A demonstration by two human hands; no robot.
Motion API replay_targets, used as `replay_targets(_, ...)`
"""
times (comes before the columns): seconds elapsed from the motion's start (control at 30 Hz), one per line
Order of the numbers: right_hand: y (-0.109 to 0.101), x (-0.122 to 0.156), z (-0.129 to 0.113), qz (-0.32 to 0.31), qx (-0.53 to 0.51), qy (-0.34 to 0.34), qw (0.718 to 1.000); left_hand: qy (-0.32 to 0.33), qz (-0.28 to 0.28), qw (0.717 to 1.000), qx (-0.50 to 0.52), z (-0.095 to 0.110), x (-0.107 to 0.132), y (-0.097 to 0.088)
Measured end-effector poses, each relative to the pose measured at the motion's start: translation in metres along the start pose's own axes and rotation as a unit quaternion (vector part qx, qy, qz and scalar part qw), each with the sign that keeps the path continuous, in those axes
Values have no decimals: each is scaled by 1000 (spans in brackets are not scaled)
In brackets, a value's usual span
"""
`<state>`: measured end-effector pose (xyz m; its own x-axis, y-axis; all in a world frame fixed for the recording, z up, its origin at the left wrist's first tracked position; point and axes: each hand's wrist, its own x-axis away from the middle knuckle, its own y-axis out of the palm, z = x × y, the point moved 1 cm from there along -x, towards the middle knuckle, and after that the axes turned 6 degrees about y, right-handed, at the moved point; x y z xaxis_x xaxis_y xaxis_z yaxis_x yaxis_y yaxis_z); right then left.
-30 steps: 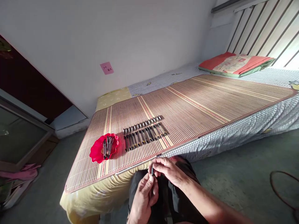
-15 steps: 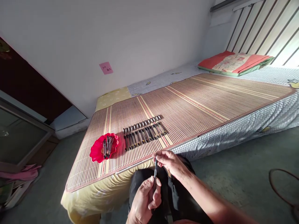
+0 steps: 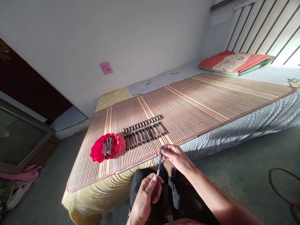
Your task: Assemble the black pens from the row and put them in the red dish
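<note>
Over my lap and just off the bed's front edge, my left hand (image 3: 148, 190) is closed around the lower part of a slim pen (image 3: 159, 165). The thumb and fingers of my right hand (image 3: 176, 158) pinch its upper, dark end. Held between both hands, the pen points up and slightly right; its lower end is hidden in my left palm. Beyond my hands, a row of several pens (image 3: 144, 133) lies side by side on the striped mat (image 3: 197, 103). To their left, a red scalloped dish (image 3: 96, 151) holds several more pens (image 3: 108, 147).
The mat covers a bed with a checked sheet (image 3: 225, 143) and yellow cloth (image 3: 93, 197). A folded red and floral bedding piece (image 3: 235, 62) lies at the far right. A pink note (image 3: 106, 68) is on the wall. A cable (image 3: 274, 187) curves on the floor.
My right hand has moved up and to the right with the pen's upper end. The pen now tilts more to the right, and my left fingers have closed further around it.
</note>
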<state>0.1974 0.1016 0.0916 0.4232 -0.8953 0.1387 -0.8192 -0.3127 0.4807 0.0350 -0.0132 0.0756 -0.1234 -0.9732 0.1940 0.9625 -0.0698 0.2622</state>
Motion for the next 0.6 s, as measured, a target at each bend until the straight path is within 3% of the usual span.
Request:
replay_targets(0.23,18,7,4,-36,34,1,999,32,36,999,-13,10,2,3)
replay_targets(0.43,1,-3,7,30,-25,8,999,-3,5,1000,-22,7,8,-1)
replay_targets(0.6,-2,-2,4,11,-9,-13,1000,11,1,1000,-25,5,8,-1)
